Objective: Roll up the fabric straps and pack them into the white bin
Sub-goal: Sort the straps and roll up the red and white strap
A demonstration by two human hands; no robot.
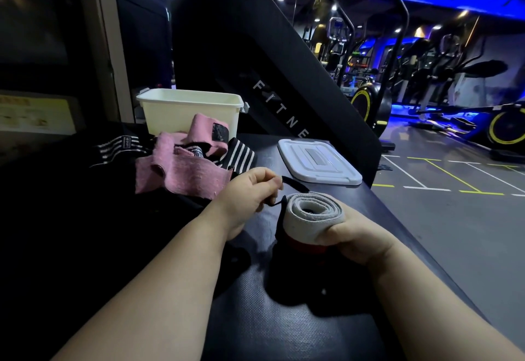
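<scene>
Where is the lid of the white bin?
In the head view, the lid lies flat on the table, right of the white bin and the pile of straps.

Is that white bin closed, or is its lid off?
Off. The white bin stands with its top open, and its lid lies flat on the table beside it, apart from it.

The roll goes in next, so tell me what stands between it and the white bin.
The heap of pink and striped straps lies in front of the white bin, between it and the grey roll in the right hand. Its top is open.
</scene>
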